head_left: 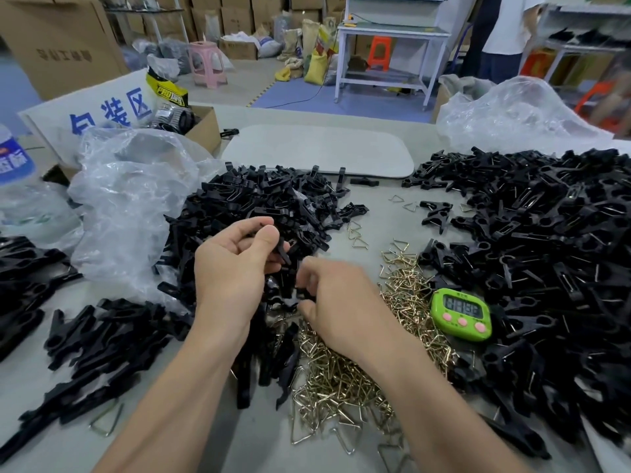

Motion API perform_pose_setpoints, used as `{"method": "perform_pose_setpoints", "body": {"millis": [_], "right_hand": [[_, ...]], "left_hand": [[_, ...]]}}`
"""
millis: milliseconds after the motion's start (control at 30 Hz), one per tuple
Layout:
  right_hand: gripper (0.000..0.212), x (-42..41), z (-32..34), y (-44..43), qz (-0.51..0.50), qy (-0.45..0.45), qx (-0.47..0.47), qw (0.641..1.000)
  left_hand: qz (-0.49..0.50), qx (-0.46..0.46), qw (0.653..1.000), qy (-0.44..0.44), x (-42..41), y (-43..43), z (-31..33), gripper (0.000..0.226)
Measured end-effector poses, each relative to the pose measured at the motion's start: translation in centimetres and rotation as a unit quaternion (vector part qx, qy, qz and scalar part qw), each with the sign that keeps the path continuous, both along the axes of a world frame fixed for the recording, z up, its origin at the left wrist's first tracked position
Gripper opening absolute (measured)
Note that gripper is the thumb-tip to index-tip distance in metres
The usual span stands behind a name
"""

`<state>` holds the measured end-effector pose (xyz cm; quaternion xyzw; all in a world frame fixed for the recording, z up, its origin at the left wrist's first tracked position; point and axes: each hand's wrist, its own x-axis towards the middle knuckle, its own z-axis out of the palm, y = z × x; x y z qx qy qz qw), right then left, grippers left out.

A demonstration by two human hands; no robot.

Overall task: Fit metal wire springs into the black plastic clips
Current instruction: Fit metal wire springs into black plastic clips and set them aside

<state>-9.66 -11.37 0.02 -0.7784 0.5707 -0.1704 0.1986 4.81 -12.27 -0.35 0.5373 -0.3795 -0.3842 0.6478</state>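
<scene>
I am looking into a storeroom stacked with brown cardboard boxes (58, 39), with a white metal workbench (389, 32) standing on the far floor. Nearer, the pale grey table (375, 206) is matte and smooth, and parts cover most of it. The largest heap of black plastic clips (546, 233) spreads down the right side: glossy, angular pieces, many with a thin wire showing in them. A centre heap (259, 196) of the same black parts lies against a crumpled clear plastic bag (129, 199) on the left. The wire springs (341, 377), small bent triangles in brassy and silvery wire, form a tangled pile in front, between the two heaps and partly under my right forearm. A lime-green timer (461, 314) with pink buttons rests at the edge of the springs, beside the right heap. My left hand (235, 264) is curled, thumb and fingers pinching one clip (283, 254) above the centre heap. My right hand (341, 302), slightly blurred, is curled too, fingertips and thumb nipping a second clip (302, 293) just below.
</scene>
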Motion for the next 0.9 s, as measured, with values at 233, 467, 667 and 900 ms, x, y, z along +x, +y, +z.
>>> {"method": "perform_pose_setpoints", "body": {"millis": [233,467,667,900], "right_hand": [[0.014,-1.4,-0.7,0.2,-0.113,-0.205,-0.067,0.97],[0.02,-5.7,0.8,0.2,-0.136,-0.395,0.096,0.903],[0.013,-6.4,0.8,0.6,-0.104,-0.479,0.1,0.866],[0.017,-4.6,-0.9,0.8,-0.172,-0.442,0.043,0.879]], "left_hand": [[-0.016,-0.003,0.999,-0.028,0.1,0.3,0.1,0.014],[-0.125,-0.012,0.978,-0.164,-0.8,1.1,0.2,0.031],[-0.168,-0.015,0.955,-0.245,-3.2,2.1,-0.7,0.035],[-0.136,0.034,0.982,-0.124,-4.0,1.8,-1.0,0.021]]}}
